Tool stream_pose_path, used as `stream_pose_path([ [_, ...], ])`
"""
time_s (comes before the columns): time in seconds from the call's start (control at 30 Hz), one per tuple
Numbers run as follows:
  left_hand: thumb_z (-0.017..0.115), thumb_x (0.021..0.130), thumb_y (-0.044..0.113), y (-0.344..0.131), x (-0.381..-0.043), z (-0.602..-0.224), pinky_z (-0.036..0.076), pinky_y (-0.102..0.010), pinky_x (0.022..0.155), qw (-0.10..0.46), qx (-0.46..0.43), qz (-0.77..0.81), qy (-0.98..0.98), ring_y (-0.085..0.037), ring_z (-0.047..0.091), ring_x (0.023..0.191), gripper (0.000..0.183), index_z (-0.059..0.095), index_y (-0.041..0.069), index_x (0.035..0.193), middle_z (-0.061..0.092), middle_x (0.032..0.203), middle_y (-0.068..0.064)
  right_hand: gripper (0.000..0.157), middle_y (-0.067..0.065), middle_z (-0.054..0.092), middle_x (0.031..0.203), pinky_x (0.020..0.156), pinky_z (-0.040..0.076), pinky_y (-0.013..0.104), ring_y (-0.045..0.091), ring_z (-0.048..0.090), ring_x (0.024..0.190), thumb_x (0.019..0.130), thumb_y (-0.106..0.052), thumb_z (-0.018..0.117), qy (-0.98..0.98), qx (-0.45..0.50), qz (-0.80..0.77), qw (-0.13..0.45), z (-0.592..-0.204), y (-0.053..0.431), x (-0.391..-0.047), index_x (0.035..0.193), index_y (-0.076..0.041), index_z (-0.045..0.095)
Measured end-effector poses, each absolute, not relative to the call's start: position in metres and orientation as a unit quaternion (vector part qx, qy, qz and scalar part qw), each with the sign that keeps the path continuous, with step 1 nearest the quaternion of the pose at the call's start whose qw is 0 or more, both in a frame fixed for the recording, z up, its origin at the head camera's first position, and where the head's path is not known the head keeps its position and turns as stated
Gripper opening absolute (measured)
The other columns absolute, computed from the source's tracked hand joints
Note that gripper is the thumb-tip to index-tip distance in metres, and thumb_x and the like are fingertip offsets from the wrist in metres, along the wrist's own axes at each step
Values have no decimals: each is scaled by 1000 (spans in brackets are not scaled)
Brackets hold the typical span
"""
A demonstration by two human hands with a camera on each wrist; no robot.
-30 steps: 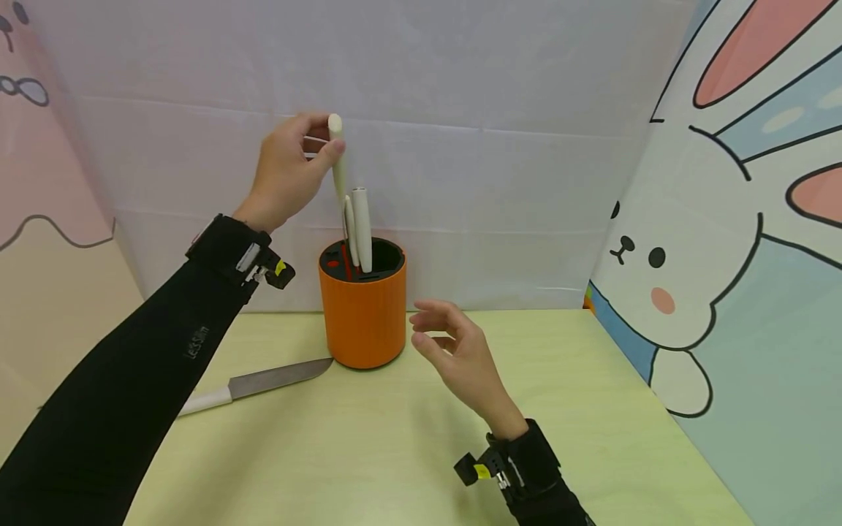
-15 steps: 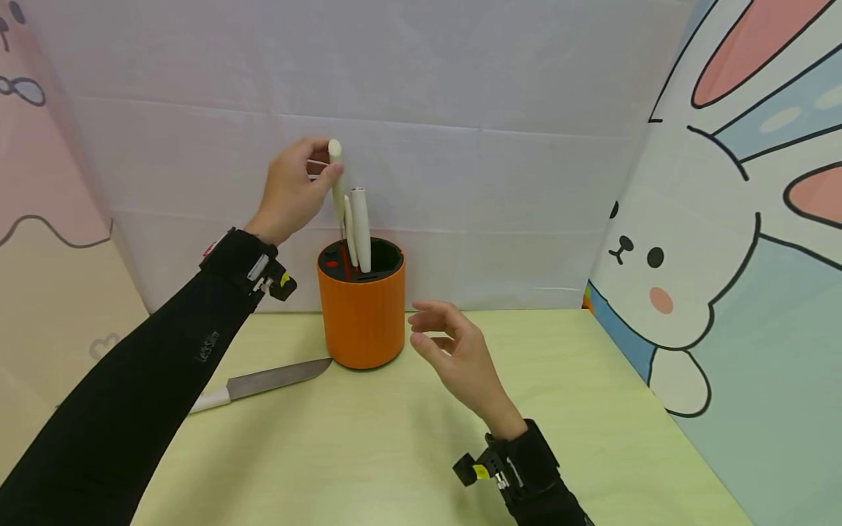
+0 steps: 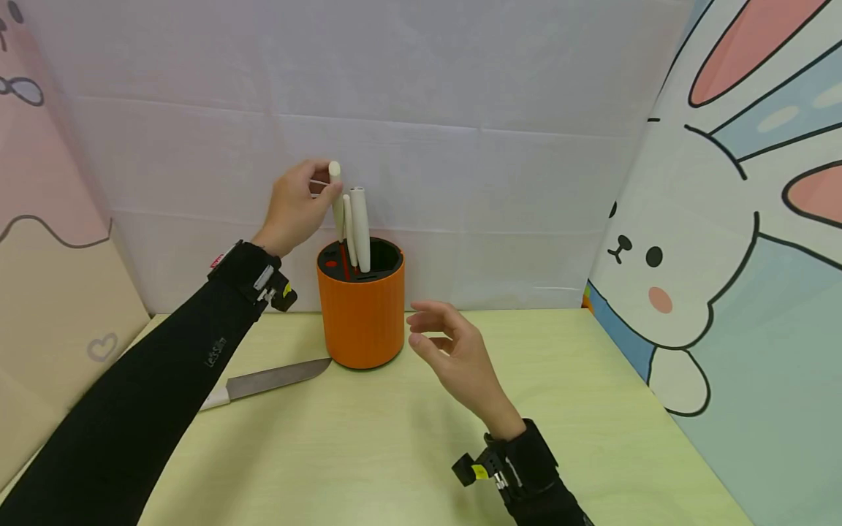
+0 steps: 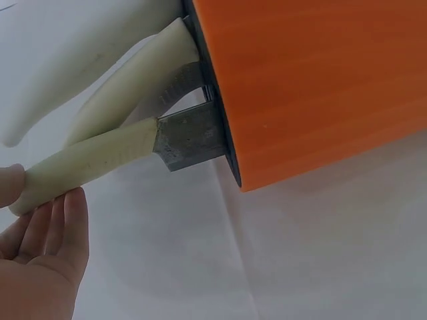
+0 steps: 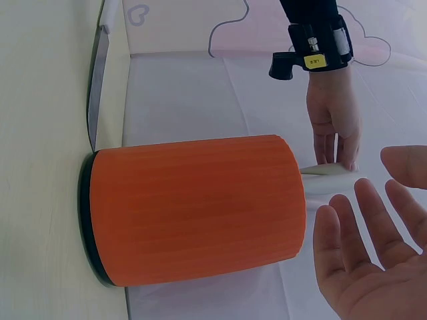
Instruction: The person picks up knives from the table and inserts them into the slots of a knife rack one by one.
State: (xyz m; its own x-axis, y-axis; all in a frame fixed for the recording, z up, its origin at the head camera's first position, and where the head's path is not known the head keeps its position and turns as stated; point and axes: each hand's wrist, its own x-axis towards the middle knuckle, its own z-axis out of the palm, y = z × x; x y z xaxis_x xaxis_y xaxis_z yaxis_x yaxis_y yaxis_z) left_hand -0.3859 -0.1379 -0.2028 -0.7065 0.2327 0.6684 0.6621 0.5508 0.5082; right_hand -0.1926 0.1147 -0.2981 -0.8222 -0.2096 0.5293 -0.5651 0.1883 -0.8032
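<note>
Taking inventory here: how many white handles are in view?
4: knife handle on the table, held handle in the left hand, slim handle and thick handle rising from the orange holder. Others may be hidden.

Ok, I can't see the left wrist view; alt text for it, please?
The left hand holds the end of a pale knife handle, with some of the blade showing outside an orange knife holder that appears sideways in this view. Two more pale handles jut from the holder beside it, against a whitish backdrop.
</note>
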Motion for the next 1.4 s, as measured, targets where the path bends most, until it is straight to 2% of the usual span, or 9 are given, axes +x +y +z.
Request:
stream_pose_path([
  [0.33, 56, 98, 27, -138, -390, -218, 50, -33, 85, 250, -260, -394, -846, -18, 55, 102, 39, 51, 8, 132, 56, 116, -8, 35, 9, 61, 109, 82, 52, 40, 26, 58, 102, 92, -2, 61, -755, 256, 583, 154, -299, 114, -193, 126, -8, 55],
  [0.47, 57, 98, 26, -138, -389, -223, 50, -34, 84, 244, -257, -395, -848, -19, 55, 101, 38, 51, 8, 131, 56, 115, -8, 35, 9, 61, 109, 81, 53, 37, 26, 58, 102, 92, -2, 61, -756, 257, 582, 154, -299, 114, -193, 126, -9, 55],
  [0.63, 57, 98, 26, -139, -390, -227, 49, -35, 88, 238, -251, -391, -853, -21, 55, 103, 41, 49, 8, 134, 56, 117, -9, 35, 10, 61, 109, 81, 53, 34, 27, 58, 102, 92, -1, 61, -756, 258, 582, 154, -298, 114, -192, 126, -8, 55],
  [0.87, 55, 99, 31, -139, -394, -227, 49, -37, 89, 214, -233, -391, -864, -23, 55, 104, 46, 46, 9, 138, 55, 120, -10, 34, 11, 61, 109, 81, 53, 38, 28, 58, 102, 92, 0, 61, -754, 259, 583, 156, -298, 114, -193, 125, -7, 55],
  [1.07, 55, 99, 28, -142, -394, -231, 47, -39, 92, 191, -228, -391, -871, -25, 54, 107, 49, 40, 10, 142, 54, 122, -12, 35, 11, 61, 109, 82, 52, 39, 27, 58, 102, 92, 0, 61, -755, 257, 584, 154, -298, 113, -193, 126, -7, 55],
  [1.4, 54, 99, 28, -150, -391, -237, 46, -42, 94, 175, -224, -395, -873, -24, 52, 112, 50, 39, 9, 143, 54, 126, -11, 35, 10, 61, 109, 82, 52, 36, 27, 58, 102, 92, -2, 61, -758, 256, 580, 154, -299, 115, -193, 126, -8, 55],
])
